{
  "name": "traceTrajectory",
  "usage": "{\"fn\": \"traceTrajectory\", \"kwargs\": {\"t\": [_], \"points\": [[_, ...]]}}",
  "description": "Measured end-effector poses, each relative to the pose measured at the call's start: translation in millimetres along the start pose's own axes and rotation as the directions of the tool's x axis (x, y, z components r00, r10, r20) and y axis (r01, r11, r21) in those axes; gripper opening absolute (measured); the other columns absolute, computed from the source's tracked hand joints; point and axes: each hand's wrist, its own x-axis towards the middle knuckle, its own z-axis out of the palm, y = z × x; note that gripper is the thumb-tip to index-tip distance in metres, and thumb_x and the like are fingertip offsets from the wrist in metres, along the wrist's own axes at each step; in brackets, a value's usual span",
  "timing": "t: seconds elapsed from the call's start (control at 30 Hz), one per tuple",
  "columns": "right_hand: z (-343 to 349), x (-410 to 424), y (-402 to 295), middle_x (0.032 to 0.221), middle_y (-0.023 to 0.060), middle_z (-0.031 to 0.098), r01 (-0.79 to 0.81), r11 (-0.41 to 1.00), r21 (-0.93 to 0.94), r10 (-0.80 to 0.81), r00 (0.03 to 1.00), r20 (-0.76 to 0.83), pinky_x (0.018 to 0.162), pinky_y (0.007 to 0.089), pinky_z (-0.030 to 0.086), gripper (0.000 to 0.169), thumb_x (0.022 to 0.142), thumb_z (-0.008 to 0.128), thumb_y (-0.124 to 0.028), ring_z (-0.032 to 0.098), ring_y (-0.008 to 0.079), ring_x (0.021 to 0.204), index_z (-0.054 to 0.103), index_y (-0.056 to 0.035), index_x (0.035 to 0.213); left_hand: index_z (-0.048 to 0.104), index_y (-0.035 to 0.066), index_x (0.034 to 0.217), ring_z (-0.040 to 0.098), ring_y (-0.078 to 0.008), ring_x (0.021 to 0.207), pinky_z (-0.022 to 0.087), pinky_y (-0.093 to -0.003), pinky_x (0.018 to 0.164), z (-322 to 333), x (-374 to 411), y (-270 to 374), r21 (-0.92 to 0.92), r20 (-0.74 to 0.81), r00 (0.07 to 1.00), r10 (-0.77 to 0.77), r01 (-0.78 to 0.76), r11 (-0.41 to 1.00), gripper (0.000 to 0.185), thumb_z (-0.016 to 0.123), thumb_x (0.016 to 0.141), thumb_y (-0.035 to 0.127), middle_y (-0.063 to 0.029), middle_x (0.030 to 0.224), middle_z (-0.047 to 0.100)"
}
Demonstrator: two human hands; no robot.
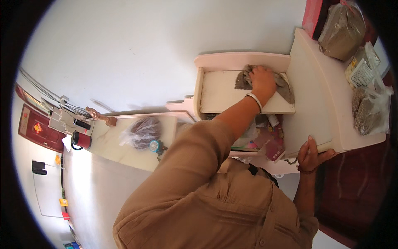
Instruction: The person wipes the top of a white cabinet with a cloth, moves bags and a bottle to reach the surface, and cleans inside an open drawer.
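Observation:
My left hand (263,81) presses a crumpled grey-brown cloth (244,81) onto a white shelf board (222,90) with a pale pink raised back. Part of the cloth spreads out to the right, beyond my fingers. A light-coloured bangle circles that wrist. Lower right, my right hand (312,155) straddles the front edge of a pale cabinet panel (311,102), fingers on one side and thumb apart on the other. Under the shelf, an open compartment holds a maroon packet (270,144), a small white cylinder (273,120) and other items partly hidden by my arm.
Plastic bags with contents (342,34) line the cabinet top at right, beside a labelled bag (360,71). On the left, a marble-patterned counter (124,155) carries a bagged dark item (144,132), a blue-rimmed headlamp (155,146) and a red kettle (81,140). Cables (46,90) run along the wall.

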Motion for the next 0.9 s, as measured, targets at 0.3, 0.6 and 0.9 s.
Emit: {"fn": "traceTrajectory", "kwargs": {"t": [0.3,0.6,0.9], "points": [[-1,-4,0,0.143,0.0204,-0.002,0.001,0.999,0.051,-0.003,1.0,0.027,0.096,0.0596,0.019,0.023,0.078,0.055,-0.005,0.005,0.0457,0.127,0.06,-0.0082,0.1,0.056,0.006,0.101,0.049,-0.0336,0.097,0.042,-0.0405,0.084,21,20,36,-0.183,0.024,0.962,0.272,-0.263,0.947,0.036,0.061,0.067,0.017,-0.018,0.1,0.052],[-2,-5,5,0.143,0.0204,-0.002,0.049,0.997,0.054,-0.052,0.997,0.056,0.099,0.06,0.012,0.022,0.079,0.056,-0.005,0.0,0.0429,0.131,0.058,-0.0081,0.101,0.056,0.01,0.103,0.052,-0.0296,0.1,0.044,-0.0388,0.084,-24,5,-43,-0.121,0.145,0.964,0.224,-0.208,0.971,0.037,0.061,0.067,0.02,-0.0141,0.101,0.055],[-2,-3,0,0.114,0.0196,0.035,-0.056,0.996,0.072,0.058,0.998,-0.034,0.085,0.0616,0.026,0.023,0.072,0.056,-0.004,0.027,0.0484,0.114,0.065,-0.0141,0.091,0.055,0.009,0.101,0.056,-0.0296,0.094,0.04,-0.0434,0.086,-81,-39,-146,0.257,0.06,0.998,0.022,-0.037,0.966,0.034,0.057,0.071,0.024,-0.0132,0.099,0.057]]}}
